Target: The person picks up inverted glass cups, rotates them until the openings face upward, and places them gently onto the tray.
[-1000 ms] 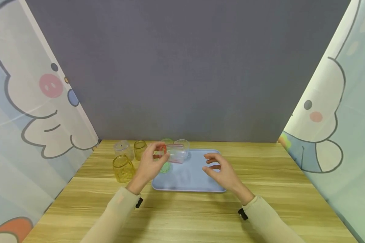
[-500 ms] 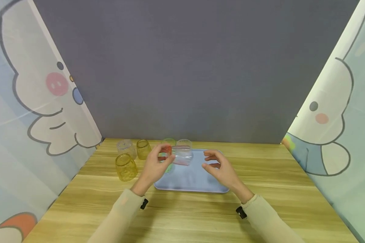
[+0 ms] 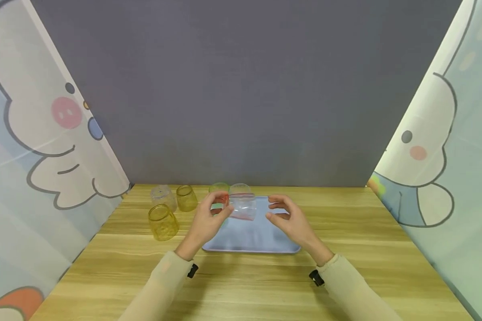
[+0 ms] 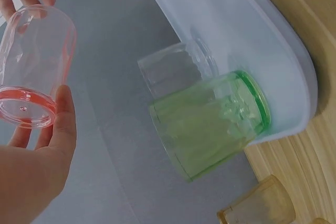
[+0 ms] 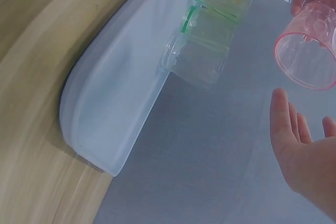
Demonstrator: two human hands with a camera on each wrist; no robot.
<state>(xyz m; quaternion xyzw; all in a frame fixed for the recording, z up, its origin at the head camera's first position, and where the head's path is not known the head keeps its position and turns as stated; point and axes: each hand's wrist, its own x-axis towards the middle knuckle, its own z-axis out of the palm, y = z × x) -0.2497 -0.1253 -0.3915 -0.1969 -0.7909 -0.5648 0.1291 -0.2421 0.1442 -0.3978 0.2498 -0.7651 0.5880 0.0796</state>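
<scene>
Two hands meet over the pale blue rectangular plastic tray (image 3: pixel 261 240) in front of us. Our left hand (image 3: pixel 207 221) pinches a clear plastic cup with a pink tint and a red base (image 3: pixel 241 206), thumb and fingertips curled round its base end, and holds it in the air above the back half of the tray with its open mouth turned down and toward our right. From the left wrist view we see the thumb lying along the cup's (image 4: pixel 32 70) side just past the red bottom ring. Our right hand (image 3: pixel 290 219) hangs just beside the cup, fingers loosely spread and gently bent, palm facing the cup, holding nothing and not touching it; from the right wrist view a gap shows between the palm (image 5: pixel 302 153) and the pink rim (image 5: pixel 308 45). On the tray's far left corner stand a green ribbed plastic cup (image 4: pixel 210 121) and a colourless clear cup (image 4: pixel 176 66), side by side and touching or nearly so. Left of the tray, on the light wooden table (image 3: pixel 385 267), sit two amber yellow cups (image 3: pixel 162 221) and another clear cup (image 3: pixel 161 196), well apart from our hands.
</scene>
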